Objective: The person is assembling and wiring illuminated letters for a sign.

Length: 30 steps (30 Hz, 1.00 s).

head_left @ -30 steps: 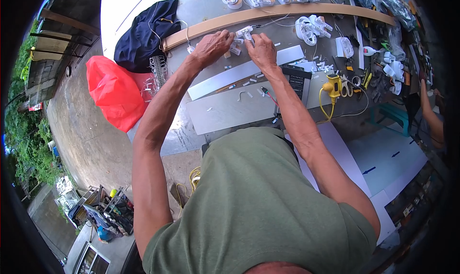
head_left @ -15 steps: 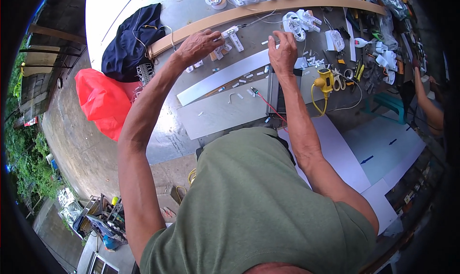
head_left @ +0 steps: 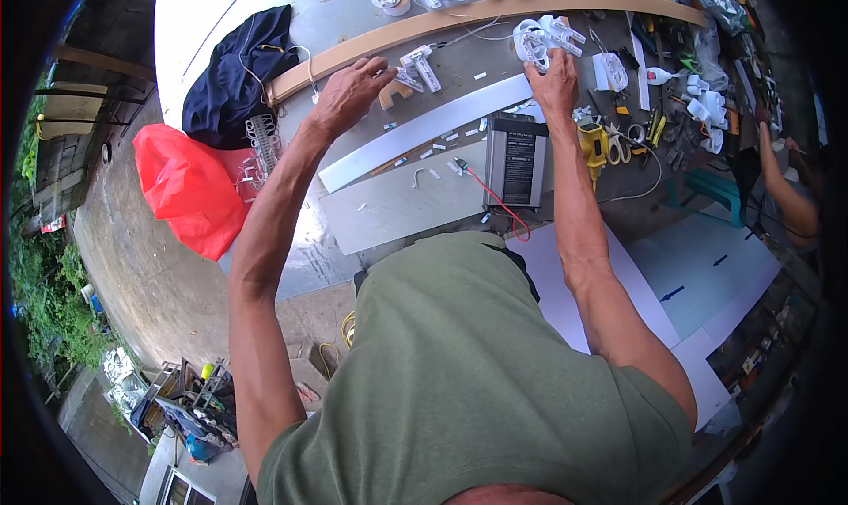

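My left hand [head_left: 352, 97] is over the left part of the metal table, fingers bent and closed at the edge of a white letter-shaped piece [head_left: 408, 79]. Beside that piece lies another white letter piece [head_left: 426, 70] with small light modules on it. My right hand [head_left: 555, 85] has moved up to a rounded white letter [head_left: 532, 44], its fingers closed at the letter's lower edge. They partly hide the grip. Below my hands, a long white strip [head_left: 424, 134] lies slantwise, with several small light modules [head_left: 452, 136] scattered near it.
A dark metal power supply [head_left: 514, 162] with a red lead [head_left: 495, 196] stands near me. Across the back runs a long brown strip [head_left: 495, 13]. Tools and a yellow power socket [head_left: 593, 143] lie right; dark cloth [head_left: 237, 81] and a red bag [head_left: 184, 191] are left.
My right hand has moved right and away from me to the rounded white letter, uncovering the power supply. My left hand has shifted slightly left and stays by the white letter piece.
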Tool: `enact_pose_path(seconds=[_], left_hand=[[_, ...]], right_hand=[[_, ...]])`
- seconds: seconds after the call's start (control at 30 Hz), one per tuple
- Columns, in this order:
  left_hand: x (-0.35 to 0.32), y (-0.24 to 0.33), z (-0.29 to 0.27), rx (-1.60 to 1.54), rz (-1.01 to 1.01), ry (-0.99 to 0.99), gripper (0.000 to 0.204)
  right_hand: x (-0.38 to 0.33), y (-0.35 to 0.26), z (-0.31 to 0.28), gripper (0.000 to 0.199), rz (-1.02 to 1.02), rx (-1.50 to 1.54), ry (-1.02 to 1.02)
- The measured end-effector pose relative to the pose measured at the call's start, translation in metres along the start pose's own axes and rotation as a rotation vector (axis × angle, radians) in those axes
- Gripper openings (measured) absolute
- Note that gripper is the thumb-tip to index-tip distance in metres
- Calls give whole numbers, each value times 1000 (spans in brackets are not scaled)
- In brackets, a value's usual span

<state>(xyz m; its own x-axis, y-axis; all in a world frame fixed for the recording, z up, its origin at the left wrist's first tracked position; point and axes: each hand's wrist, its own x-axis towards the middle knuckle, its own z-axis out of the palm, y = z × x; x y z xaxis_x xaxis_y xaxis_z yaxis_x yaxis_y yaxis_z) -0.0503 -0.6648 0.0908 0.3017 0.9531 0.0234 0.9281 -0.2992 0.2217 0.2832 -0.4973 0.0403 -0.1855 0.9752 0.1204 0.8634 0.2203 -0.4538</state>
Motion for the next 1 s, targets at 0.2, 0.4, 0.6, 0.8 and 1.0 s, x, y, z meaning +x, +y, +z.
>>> enact_pose_path(seconds=[0.2,0.4,0.6,0.8,1.0], left_hand=[[-7,-2,8,-45,-53,34,42],[-3,-1,2,-262,-198,221,20],[-8,-15,-22,-575,-271,247,13],[-5,-28,-45,-517,-224,276,15],[10,-47,-63,-329,-64,389,15]], right_hand=[[-26,-44,-19,29,-319,58,222],[-74,-115,5,35,-285,559,-369],[-63,-155,26,58,-410,476,-522],[-47,-177,12,47,-356,637,-596],[-43,-194,11,44,-329,718,-468]])
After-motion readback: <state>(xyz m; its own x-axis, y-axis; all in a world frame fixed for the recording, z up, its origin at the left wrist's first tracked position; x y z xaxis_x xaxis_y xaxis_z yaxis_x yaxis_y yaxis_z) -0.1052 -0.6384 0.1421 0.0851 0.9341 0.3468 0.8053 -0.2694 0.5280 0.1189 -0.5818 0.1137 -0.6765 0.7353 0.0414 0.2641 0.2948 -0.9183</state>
